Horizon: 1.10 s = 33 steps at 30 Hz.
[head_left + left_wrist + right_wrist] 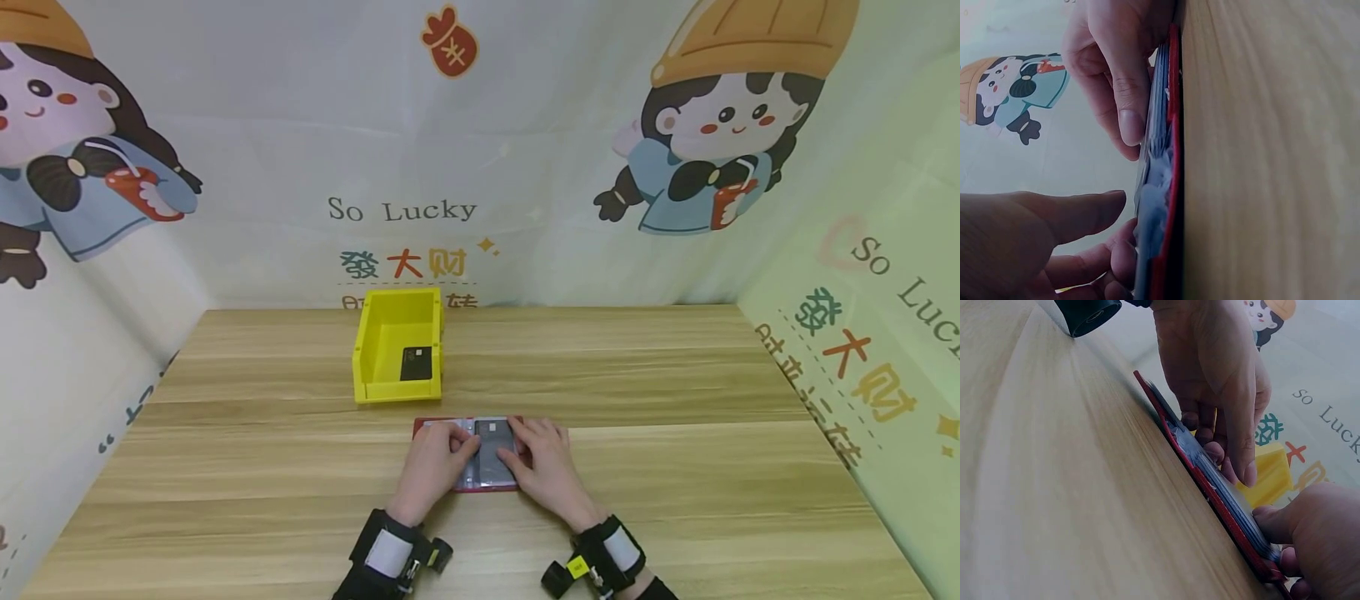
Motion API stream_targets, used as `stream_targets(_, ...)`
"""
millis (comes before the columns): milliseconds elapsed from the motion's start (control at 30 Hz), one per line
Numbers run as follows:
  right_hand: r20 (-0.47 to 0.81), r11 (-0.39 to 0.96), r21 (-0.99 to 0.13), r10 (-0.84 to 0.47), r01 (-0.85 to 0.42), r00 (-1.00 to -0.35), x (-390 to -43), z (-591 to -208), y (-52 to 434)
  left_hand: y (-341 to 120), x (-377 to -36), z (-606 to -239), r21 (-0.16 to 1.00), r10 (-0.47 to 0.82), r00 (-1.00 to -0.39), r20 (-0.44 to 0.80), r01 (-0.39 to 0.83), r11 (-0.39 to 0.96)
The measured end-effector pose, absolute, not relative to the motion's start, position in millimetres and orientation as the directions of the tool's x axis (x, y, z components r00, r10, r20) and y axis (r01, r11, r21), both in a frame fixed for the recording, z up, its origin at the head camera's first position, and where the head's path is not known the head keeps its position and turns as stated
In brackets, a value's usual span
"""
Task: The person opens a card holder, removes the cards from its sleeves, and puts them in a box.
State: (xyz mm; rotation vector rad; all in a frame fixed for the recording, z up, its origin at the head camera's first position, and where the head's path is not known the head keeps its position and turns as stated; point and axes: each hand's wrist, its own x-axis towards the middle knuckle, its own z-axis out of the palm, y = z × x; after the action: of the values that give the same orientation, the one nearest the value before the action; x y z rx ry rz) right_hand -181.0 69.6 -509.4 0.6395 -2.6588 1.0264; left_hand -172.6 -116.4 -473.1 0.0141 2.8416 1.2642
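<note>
From my remote station I see a red card holder [467,454] lying open and flat on the wooden table [675,467], near the front edge and just in front of a yellow bin [397,346]. Both hands rest on it.

The left hand [433,467] lies on the holder's left half, palm down, fingers only slightly bent. In the left wrist view its fingertips [1124,256] touch the edge of the clear sleeve pages [1150,206], thumb extended above them; I cannot tell whether it pinches a page or only presses.

The right hand [546,467] lies on the right half. In the right wrist view its thumb tip [1272,522] presses on the stacked pages [1235,503] while the curled fingers sit against the holder's red cover [1235,540]. It appears to hold that edge of the holder.

A grey card [495,454] shows in the sleeve between the two hands, partly covered by their fingers.

A dark card [416,363] lies in the bin, towards its right front corner. The bin stands well clear of both hands. A printed cartoon backdrop [480,167] stands behind and beside the table.
</note>
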Motion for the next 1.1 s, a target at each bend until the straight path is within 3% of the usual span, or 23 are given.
stream_targets(1100, 0.34, 0.68, -0.574, -0.309, -0.456, -0.888, -182.0, -510.3, 68.8, -117.0, -174.0, -475.6, 0.733, 0.05, -0.999, 0.002, 0.035, 0.679)
